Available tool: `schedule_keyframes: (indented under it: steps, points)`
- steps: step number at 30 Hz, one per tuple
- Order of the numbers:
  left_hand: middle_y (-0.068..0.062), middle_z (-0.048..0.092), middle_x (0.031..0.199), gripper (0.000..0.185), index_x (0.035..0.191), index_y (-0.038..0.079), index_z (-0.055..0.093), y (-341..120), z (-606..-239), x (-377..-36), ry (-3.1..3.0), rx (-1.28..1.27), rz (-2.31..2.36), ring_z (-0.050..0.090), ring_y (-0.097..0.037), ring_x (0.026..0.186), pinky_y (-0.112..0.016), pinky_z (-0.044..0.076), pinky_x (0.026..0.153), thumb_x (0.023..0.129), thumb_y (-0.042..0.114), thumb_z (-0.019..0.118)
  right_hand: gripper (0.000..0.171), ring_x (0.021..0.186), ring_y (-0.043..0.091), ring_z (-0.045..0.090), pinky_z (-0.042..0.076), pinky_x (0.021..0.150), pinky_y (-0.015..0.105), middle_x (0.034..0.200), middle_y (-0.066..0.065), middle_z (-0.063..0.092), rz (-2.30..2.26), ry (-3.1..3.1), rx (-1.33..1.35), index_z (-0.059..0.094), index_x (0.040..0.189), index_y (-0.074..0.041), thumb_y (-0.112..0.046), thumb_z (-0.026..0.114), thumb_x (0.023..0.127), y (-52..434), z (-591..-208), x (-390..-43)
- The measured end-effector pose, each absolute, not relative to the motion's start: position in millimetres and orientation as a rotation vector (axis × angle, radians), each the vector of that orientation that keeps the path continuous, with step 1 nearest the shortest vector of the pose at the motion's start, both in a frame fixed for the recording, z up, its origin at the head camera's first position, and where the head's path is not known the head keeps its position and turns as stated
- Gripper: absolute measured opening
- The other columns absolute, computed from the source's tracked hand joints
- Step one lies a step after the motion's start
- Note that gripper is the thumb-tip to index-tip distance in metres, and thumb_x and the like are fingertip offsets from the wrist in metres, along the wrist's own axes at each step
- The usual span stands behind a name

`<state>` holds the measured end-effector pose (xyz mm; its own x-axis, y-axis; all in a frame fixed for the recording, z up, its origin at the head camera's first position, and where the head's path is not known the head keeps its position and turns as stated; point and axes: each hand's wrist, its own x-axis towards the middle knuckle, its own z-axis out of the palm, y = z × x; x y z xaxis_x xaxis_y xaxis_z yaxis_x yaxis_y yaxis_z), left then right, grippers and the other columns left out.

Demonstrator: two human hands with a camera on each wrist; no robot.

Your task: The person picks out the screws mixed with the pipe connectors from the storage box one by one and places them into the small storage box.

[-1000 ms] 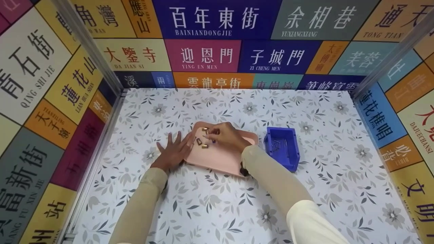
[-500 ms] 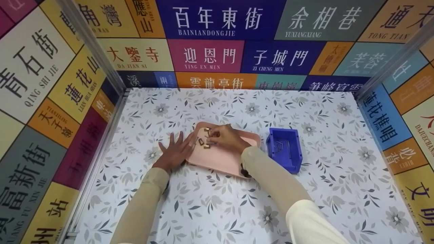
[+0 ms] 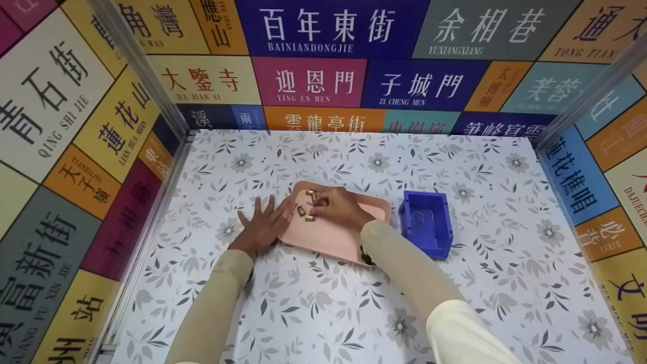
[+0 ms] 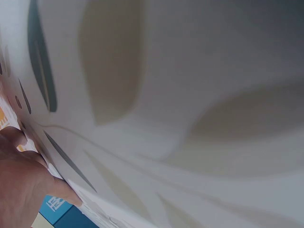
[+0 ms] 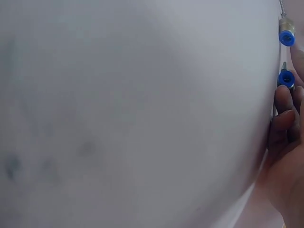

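Field notes, taken outward from my own sleeves, every place reckoned from the pink tray (image 3: 328, 237).

My left hand (image 3: 261, 226) lies flat on the table just left of the tray, fingers straight and spread, their tips against its left edge; it grips nothing; I judge it is braced there so the light tray does not slide.

My right hand (image 3: 337, 206) sits over the tray's far-left part, fingers curled down among the small brass fittings (image 3: 305, 213); in the right wrist view the fingertips (image 5: 283, 111) pinch one fitting with a blue collar (image 5: 286, 78), and a second blue-collared one (image 5: 287, 36) lies just beyond it; I judge the pinch suits a piece this small, too low for a whole-hand grasp.

The other fittings lie loose on the tray beside my right fingers; I cannot count them for certain.

Just right of the tray, apart from it, stands a blue bin (image 3: 425, 223), open side up; thin wire-like pieces lie inside, too small to name.

Under the tray: a white table covering (image 3: 323, 313) printed with grey leaves and flowers; the left wrist view shows only this print, blurred, and the edge of my hand.

Beyond the tray and to both sides: walls (image 3: 313, 81) of coloured panels bearing Chinese street names, joined at metal corner posts (image 3: 139, 68).
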<state>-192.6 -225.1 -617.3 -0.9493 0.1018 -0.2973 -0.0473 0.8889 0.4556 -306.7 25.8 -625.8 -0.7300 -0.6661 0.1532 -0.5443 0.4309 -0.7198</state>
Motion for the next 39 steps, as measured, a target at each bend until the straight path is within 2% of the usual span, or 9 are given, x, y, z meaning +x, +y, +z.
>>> schedule_keyframes:
  steps: [10,23,34,39]
  points:
    - [-0.002,-0.005,0.173,0.060,0.157,0.058,-0.002,-224.7,-616.9,-192.9,2.740,0.037,0.669,-0.021,-0.041,0.156,-0.082,-0.019,0.107,0.102,0.073,0.013,0.014,0.078,0.012,0.065,0.053,0.071,0.026,0.086,0.000,0.076,-1.124,2.579,-1.056,0.082,0.092,-0.012,-0.025,0.082,0.088,23.3,-629.4,-306.9]
    - [-0.001,-0.007,0.173,0.057,0.154,0.062,-0.005,-225.3,-619.0,-193.7,2.731,0.035,0.659,-0.023,-0.039,0.156,-0.081,-0.021,0.106,0.100,0.075,0.010,0.013,0.080,0.013,0.068,0.056,0.073,0.029,0.087,0.001,0.077,-1.020,2.599,-1.029,0.080,0.092,-0.011,-0.022,0.075,0.093,21.0,-627.1,-307.0]
    - [-0.002,-0.005,0.173,0.058,0.155,0.061,-0.005,-224.7,-618.7,-192.9,2.746,0.040,0.657,-0.020,-0.041,0.156,-0.082,-0.021,0.106,0.101,0.074,0.011,0.013,0.063,0.007,0.056,0.045,0.059,0.021,0.075,0.002,0.072,-1.164,2.466,-0.973,0.078,0.087,-0.007,-0.013,0.070,0.095,31.3,-603.2,-308.5]
    - [-0.002,-0.005,0.173,0.059,0.156,0.060,-0.003,-223.5,-618.7,-192.8,2.748,0.031,0.663,-0.020,-0.041,0.156,-0.082,-0.022,0.105,0.101,0.074,0.012,0.010,0.061,0.006,0.052,0.042,0.059,0.022,0.075,0.005,0.071,-1.195,2.519,-1.040,0.079,0.088,-0.008,-0.013,0.073,0.094,43.6,-582.8,-310.1]
